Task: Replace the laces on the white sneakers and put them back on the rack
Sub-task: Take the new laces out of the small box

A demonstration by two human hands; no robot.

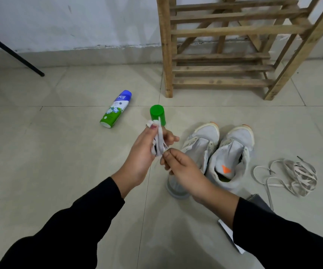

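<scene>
Reading as a home corner: wooden shoe rack [221, 68] standing against a scuffed white wall [69, 22] beyond the right hand [184, 167], pale tiled floor [59, 171] running underneath, household spray can [116, 109] lying beyond the left hand [139, 152].

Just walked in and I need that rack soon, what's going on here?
A person's left hand grips a bundle of white laces while the right hand pinches a strand of it. The white sneakers stand on the floor, apparently unlaced, in front of the wooden rack. A loose tangle of laces lies beside them.
</scene>
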